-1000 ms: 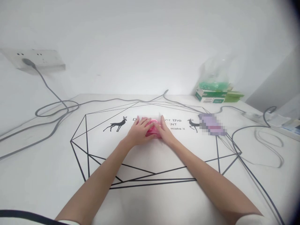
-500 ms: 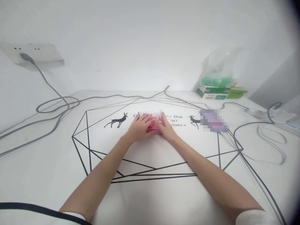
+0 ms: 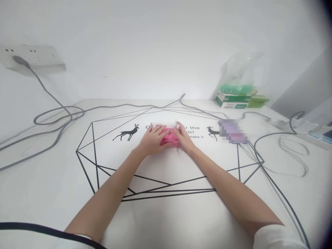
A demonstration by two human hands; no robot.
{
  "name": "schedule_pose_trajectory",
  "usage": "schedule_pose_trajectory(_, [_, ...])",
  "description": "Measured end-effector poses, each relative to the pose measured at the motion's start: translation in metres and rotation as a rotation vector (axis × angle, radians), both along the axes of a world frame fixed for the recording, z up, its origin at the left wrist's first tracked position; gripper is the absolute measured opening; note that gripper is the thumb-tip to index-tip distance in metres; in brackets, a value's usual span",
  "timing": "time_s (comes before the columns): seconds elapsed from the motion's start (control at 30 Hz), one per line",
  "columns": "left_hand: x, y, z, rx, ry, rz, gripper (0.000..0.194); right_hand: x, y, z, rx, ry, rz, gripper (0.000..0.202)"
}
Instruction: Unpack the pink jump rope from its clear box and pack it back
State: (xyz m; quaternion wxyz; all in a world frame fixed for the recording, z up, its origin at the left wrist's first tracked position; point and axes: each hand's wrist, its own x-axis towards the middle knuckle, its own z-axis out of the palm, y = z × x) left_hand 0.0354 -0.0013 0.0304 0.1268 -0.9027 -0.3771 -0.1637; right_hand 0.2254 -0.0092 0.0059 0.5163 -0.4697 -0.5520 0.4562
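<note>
A pink item, apparently in clear wrapping, lies on the white mat with printed deer and black lines. My left hand rests over its left side, fingers bent across the top. At its right edge my right hand grips the wrapping, thumb on the pink surface. Both hands are closed around the item and cover much of it. Its exact shape is hard to make out.
A blurred purple object lies to the right. Green and white boxes with a clear bag stand at the back right. Grey cables run along the back and both sides; a wall socket is at left.
The view has shifted slightly, moving the scene a little left. My right thumb has moved slightly off the middle of the pink item, and more of the item shows between my hands.
</note>
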Motion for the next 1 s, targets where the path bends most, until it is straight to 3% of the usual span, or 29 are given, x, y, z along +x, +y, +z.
schedule_pose_trajectory(0.37, [0.001, -0.002, 0.002, -0.007, -0.029, -0.011, 0.064, -0.007, -0.018, 0.017, -0.045, -0.104, 0.032, 0.103])
schedule_pose_trajectory(0.53, [-0.001, 0.000, 0.001, -0.007, -0.016, -0.017, 0.066, -0.004, -0.012, 0.013, -0.039, -0.110, 0.019, 0.099])
schedule_pose_trajectory(0.67, [-0.001, -0.003, 0.008, -0.070, 0.015, -0.010, 0.066, 0.000, -0.003, 0.008, -0.009, -0.066, -0.047, 0.091])
schedule_pose_trajectory(0.87, [0.021, -0.016, 0.026, -0.187, 0.045, 0.030, 0.072, 0.007, 0.002, 0.015, 0.057, -0.072, -0.072, 0.084])
schedule_pose_trajectory(1.0, [0.039, -0.012, 0.024, -0.204, 0.070, 0.059, 0.083, 0.015, 0.005, 0.020, 0.072, -0.020, -0.097, 0.081])
